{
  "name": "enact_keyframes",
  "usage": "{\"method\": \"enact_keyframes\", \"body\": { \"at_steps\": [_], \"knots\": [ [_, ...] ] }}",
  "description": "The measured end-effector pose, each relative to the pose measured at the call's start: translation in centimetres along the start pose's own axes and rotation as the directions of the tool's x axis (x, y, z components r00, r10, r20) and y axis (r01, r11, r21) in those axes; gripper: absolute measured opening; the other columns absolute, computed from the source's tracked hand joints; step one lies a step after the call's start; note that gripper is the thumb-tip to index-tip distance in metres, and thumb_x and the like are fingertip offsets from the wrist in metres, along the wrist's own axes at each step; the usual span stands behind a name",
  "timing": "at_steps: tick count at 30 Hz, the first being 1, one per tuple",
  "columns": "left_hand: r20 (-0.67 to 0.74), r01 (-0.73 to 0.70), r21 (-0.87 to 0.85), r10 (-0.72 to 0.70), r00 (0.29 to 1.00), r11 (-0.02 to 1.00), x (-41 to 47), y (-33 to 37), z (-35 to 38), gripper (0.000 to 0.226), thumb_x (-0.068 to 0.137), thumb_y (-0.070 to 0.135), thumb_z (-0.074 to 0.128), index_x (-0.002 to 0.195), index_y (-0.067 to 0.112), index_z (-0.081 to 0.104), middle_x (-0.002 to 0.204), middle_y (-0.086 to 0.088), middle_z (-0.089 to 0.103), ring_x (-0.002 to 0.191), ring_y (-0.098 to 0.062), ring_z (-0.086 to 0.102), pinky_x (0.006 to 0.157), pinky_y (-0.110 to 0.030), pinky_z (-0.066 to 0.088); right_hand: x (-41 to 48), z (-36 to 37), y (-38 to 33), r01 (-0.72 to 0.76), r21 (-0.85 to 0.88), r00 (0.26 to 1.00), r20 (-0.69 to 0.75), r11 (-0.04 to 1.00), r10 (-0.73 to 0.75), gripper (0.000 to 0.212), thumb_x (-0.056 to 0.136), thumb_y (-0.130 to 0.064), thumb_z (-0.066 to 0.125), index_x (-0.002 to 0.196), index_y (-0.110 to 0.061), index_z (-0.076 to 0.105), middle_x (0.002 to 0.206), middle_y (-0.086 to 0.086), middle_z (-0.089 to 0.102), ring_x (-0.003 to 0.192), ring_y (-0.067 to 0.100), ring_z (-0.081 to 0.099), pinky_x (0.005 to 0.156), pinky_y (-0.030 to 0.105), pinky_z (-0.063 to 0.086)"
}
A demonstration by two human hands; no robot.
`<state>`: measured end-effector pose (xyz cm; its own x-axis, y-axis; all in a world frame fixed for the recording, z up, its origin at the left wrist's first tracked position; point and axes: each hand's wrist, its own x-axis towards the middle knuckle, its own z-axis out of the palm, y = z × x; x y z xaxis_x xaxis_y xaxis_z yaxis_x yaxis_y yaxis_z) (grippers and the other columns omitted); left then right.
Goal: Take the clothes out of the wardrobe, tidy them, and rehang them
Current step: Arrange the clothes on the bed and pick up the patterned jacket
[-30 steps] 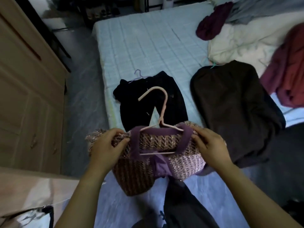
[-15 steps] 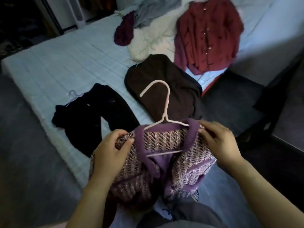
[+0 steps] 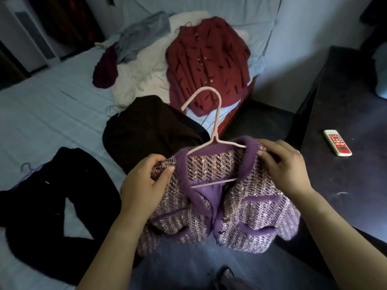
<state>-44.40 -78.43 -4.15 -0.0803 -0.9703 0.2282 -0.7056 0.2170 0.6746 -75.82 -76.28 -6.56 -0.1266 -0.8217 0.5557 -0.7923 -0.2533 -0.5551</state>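
A purple tweed jacket [image 3: 240, 208] with a fuzzy purple collar hangs on a pale pink hanger [image 3: 216, 126], held up in front of me above the bed's edge. My left hand [image 3: 144, 185] grips the jacket's left shoulder, thumb on top. At the other shoulder, by the collar, my right hand [image 3: 284, 166] grips the fabric. The hanger's hook points up and away from me. On the bed [image 3: 41, 105] lie a black garment [image 3: 48, 210] on a hanger, a dark brown garment [image 3: 146, 130] and a red cardigan [image 3: 207, 61].
A white fluffy garment [image 3: 142, 74], a maroon piece [image 3: 105, 70] and a grey piece [image 3: 142, 32] lie heaped at the bed's far end. A dark table [image 3: 345, 122] at the right holds a white and red remote [image 3: 337, 145].
My view has swung right, from the wooden wardrobe toward the bed's far end and the dark table. Both hands keep the same grip on the jacket, which has unfolded and hangs lower.
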Motion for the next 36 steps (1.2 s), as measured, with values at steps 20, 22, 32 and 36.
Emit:
{"method": "enact_keyframes", "body": {
  "at_steps": [20, 22, 32, 36],
  "knots": [
    [-0.125, -0.173, -0.123, 0.158, 0.979, 0.977, 37.5, 7.6, 12.0, 0.017, 0.085, 0.044, 0.062, 0.096, 0.032, 0.058, 0.089, 0.010, 0.065, 0.067, -0.007, 0.059, 0.062, -0.032, 0.048, 33.0, 3.7, 17.5, 0.022, -0.097, 0.972, -0.229, 0.995, -0.044, 0.025, 0.090, -0.021, 0.061, 0.111, -0.010, 0.068, 0.091, 0.001, 0.062, 0.083, 0.003, 0.052, 0.082, 0.011, 0.039],
    [-0.126, -0.160, -0.142, 0.142, 0.982, 0.977, 41.4, 7.1, 12.3, 0.016, 0.085, 0.045, 0.062, 0.095, 0.033, 0.058, 0.087, 0.011, 0.064, 0.062, -0.006, 0.057, 0.060, -0.032, 0.047, 36.6, 4.8, 18.3, 0.053, -0.101, 0.972, -0.223, 0.993, -0.075, 0.029, 0.090, -0.028, 0.057, 0.111, -0.011, 0.068, 0.091, -0.005, 0.059, 0.084, 0.002, 0.052, 0.082, 0.010, 0.039],
    [-0.139, -0.063, -0.091, 0.050, 0.989, 0.994, 55.4, 4.5, 15.8, 0.010, 0.086, 0.039, 0.062, 0.094, 0.033, 0.059, 0.087, 0.016, 0.058, 0.065, -0.008, 0.054, 0.063, -0.029, 0.039, 50.7, 13.6, 24.2, 0.063, -0.067, 0.998, -0.007, 0.996, -0.064, 0.028, 0.088, -0.028, 0.058, 0.114, -0.022, 0.066, 0.093, -0.002, 0.064, 0.086, 0.006, 0.055, 0.082, 0.005, 0.034],
    [-0.224, -0.026, -0.146, -0.007, 0.975, 0.989, 63.9, 6.0, 18.2, 0.010, 0.087, 0.042, 0.060, 0.093, 0.034, 0.056, 0.091, 0.013, 0.063, 0.072, -0.007, 0.057, 0.066, -0.031, 0.045, 62.0, 15.4, 27.0, 0.152, -0.085, 0.986, -0.049, 0.985, -0.157, 0.027, 0.090, -0.031, 0.057, 0.113, -0.021, 0.067, 0.089, -0.010, 0.056, 0.084, 0.003, 0.051, 0.079, 0.019, 0.037]
  ]
}}
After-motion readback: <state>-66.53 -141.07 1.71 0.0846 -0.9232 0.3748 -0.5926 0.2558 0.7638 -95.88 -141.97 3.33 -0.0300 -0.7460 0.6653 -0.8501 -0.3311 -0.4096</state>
